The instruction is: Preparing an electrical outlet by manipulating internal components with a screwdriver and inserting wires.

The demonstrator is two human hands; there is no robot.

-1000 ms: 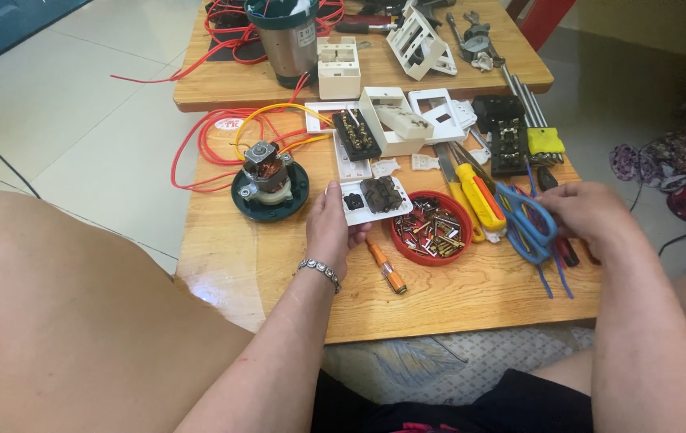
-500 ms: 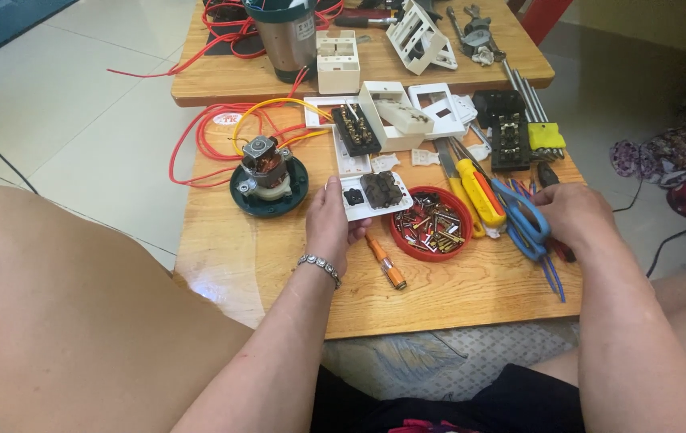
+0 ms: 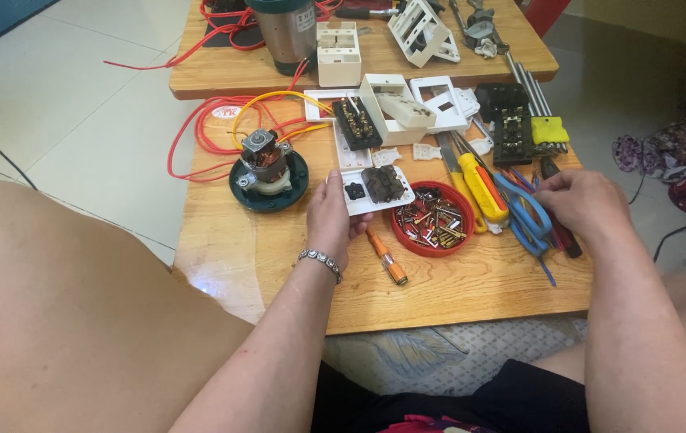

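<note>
My left hand grips the near left edge of a white switch plate with dark parts on it, lying on the low wooden table. My right hand rests on a bundle of hand tools with dark and red handles, fingers curled over them beside blue-handled pliers. Between the hands stands a red round lid with several screws. An orange small screwdriver lies just in front of the plate. A yellow-handled screwdriver lies right of the lid.
A small electric motor on a dark green base sits at the left with red and yellow wires. White socket housings, black switch blocks and a second table with a metal cup stand behind. My bare knee fills the lower left.
My right hand has slid from the blue-handled pliers to the dark-handled tools at the right. My left hand stays on the white plate.
</note>
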